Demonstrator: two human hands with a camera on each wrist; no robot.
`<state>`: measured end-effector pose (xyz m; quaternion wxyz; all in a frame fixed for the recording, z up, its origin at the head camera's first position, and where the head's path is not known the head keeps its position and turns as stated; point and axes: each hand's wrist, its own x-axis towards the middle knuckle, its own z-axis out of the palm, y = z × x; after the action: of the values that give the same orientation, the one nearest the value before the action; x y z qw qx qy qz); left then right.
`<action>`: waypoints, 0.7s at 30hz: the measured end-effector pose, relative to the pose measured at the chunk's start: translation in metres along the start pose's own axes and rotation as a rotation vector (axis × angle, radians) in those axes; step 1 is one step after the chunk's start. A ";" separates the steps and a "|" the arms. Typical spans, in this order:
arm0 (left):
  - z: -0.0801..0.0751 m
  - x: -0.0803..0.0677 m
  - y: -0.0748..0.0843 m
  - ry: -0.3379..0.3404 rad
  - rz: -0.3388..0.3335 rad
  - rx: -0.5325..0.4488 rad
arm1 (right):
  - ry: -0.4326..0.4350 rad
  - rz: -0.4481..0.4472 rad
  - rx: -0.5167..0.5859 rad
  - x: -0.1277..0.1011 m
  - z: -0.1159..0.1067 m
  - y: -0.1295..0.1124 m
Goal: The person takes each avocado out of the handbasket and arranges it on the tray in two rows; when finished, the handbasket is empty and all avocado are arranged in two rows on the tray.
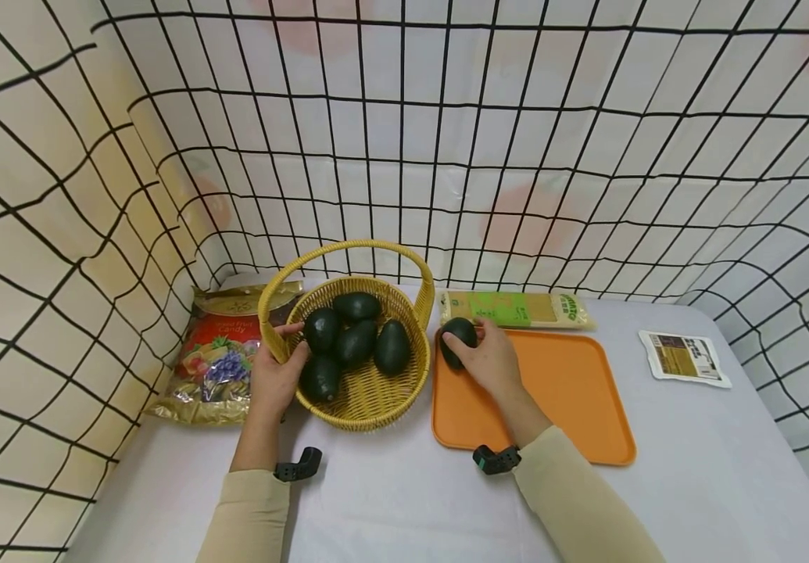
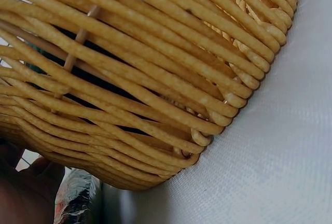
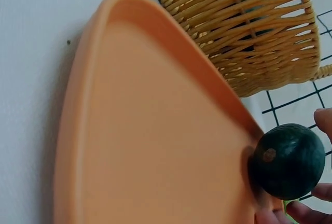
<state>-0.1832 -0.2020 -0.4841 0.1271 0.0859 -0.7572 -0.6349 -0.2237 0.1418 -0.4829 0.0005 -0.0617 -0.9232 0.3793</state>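
A yellow woven basket (image 1: 369, 422) with a tall arched handle holds several dark green avocados (image 1: 392, 347). At the basket's left side my left hand (image 1: 277, 375) grips the rim by the foot of the handle, thumb and a finger reaching over the edge. In the left wrist view the basket's wall (image 2: 155, 79) covers most of that hand. My right hand (image 1: 494, 361) pinches a single avocado (image 3: 289, 162) between thumb and fingers at the back left corner of an orange tray (image 1: 559, 391). Whether that avocado touches the tray, I cannot tell.
A red and gold candy bag (image 1: 217, 356) lies left of the basket, partly behind my left hand. Behind the tray is a clear packet of noodles (image 1: 517, 310). A small white and brown sachet (image 1: 684, 358) lies at the right. Black wire mesh (image 1: 404, 164) encloses the back and sides.
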 end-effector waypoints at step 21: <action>0.000 -0.004 0.004 -0.003 0.008 -0.006 | 0.174 -0.159 0.208 -0.050 -0.021 -0.057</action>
<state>-0.1797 -0.2003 -0.4806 0.1286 0.0814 -0.7559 -0.6367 -0.1793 0.1102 -0.4255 0.1168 -0.0207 -0.8775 0.4647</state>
